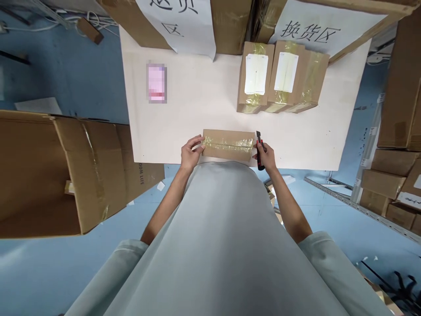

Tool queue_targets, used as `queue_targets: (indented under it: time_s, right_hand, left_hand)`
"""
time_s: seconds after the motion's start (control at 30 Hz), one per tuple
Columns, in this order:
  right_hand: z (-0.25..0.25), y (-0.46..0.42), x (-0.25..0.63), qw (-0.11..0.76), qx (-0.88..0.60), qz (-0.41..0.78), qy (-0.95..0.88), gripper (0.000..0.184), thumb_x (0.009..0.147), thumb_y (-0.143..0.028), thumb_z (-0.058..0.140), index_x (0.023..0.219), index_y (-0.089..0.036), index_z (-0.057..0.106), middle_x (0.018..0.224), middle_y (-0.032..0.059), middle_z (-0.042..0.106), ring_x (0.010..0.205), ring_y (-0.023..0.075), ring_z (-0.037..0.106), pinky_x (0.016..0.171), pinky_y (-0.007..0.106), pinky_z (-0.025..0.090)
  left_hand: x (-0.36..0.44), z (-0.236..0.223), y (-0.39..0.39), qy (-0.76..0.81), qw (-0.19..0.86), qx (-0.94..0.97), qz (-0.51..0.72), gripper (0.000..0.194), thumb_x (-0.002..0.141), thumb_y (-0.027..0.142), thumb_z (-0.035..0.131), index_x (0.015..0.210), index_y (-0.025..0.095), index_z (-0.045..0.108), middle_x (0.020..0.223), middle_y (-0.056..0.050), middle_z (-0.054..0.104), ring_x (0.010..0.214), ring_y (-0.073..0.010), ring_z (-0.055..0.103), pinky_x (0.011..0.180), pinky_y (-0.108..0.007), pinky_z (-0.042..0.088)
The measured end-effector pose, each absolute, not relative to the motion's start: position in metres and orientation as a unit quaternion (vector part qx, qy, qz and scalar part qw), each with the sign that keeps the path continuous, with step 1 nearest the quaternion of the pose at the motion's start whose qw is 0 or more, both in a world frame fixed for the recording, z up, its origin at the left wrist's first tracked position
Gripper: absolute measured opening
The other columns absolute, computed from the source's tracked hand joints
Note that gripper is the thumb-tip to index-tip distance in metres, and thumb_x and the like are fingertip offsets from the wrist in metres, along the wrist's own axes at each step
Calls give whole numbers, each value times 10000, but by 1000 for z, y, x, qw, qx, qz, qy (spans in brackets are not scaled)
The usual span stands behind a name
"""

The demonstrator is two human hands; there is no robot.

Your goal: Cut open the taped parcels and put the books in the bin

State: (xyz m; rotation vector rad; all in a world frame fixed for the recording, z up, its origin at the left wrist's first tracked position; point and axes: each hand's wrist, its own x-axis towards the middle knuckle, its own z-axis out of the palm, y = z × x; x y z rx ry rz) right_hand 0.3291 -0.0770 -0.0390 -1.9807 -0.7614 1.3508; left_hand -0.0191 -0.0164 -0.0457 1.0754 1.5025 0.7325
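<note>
A small cardboard box lies lengthwise near the front edge of the table, clear tape running along its top seam. At its left end my left hand grips the box with thumb and fingers. In my right hand is a black and red box cutter, held upright beside the box's right end. Some fingertips of that hand reach towards or touch this end. I cannot tell whether the blade is out.
Three taped cardboard boxes stand at the table's back right, before large cartons with paper signs. A blurred pink item lies at the left. An open large carton stands left of the table; stacked boxes fill shelving at right.
</note>
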Motion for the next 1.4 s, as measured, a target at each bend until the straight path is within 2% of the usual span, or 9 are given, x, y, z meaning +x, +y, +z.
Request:
queue_targets:
  time_s: [0.3,0.47,0.57,0.73,0.87,1.03,1.17,1.3,1.4]
  right_hand:
    - [-12,-64,308,367,-701,559,-249,665,835,-855,820,1014,-220,738,769,-28,729,586,143,726,565,256,596]
    - [5,-48,286,377,-673,573,-275,705,787,-880,840,1048,-230,759,820,-23,731,591,154,753,560,260,599]
    - [18,-43,275,362,-673,573,-296,741,779,-919,805,1050,-231,758,858,-3,746,613,169,765,575,276,610]
    - [50,-35,271,344,-687,506,-392,692,920,-901,670,1044,-226,756,719,-17,675,669,217,755,660,324,619]
    - [77,-25,273,233,-714,380,-540,587,1075,-756,549,1126,-227,796,780,31,749,795,261,752,790,347,578]
    - [89,-21,271,135,-709,321,-614,511,1152,-598,465,1269,-227,796,1100,123,842,1013,324,767,921,384,549]
    - [96,-34,265,131,-709,283,-633,502,1159,-559,444,1315,-218,778,1420,176,762,1279,361,704,1037,444,560]
    - [112,-57,245,112,-716,284,-627,445,1158,-468,442,1310,-205,766,1310,169,774,1165,327,727,978,407,569]
    - [121,-69,224,86,-690,348,-628,388,1139,-386,466,1362,-227,740,1224,130,811,1070,318,750,924,383,560]
  left_hand:
    - [-41,-39,-15,677,413,532,295,348,965,376,738,1276,240,816,1594,-165,655,1509,-356,618,1138,-535,626]
    - [-27,9,-22,584,399,648,282,641,955,202,648,1588,303,669,1682,-76,624,1586,-302,566,1299,-518,521]
    - [-13,30,-31,564,417,661,268,684,968,159,597,1633,315,635,1716,-43,597,1614,-276,550,1353,-497,469]
    - [-2,19,-48,603,478,570,288,612,983,215,624,1592,251,669,1586,-70,716,1472,-267,690,1197,-421,620]
    - [4,-2,-59,600,559,495,288,484,973,272,671,1442,191,756,1382,-104,824,1251,-271,807,1080,-397,667]
    - [4,6,-40,616,520,501,315,342,1043,420,700,1294,216,810,1357,-112,825,1178,-266,803,1033,-398,657]
    - [4,22,0,593,514,530,323,359,1014,449,787,1302,238,823,1407,-109,791,1109,-241,791,971,-377,662]
    - [3,23,28,561,537,559,289,322,887,453,934,1100,217,885,1187,-93,860,976,-242,782,978,-404,657]
    - [-1,21,35,551,569,545,275,358,839,486,977,1058,213,901,1152,-94,871,958,-250,782,983,-408,647]
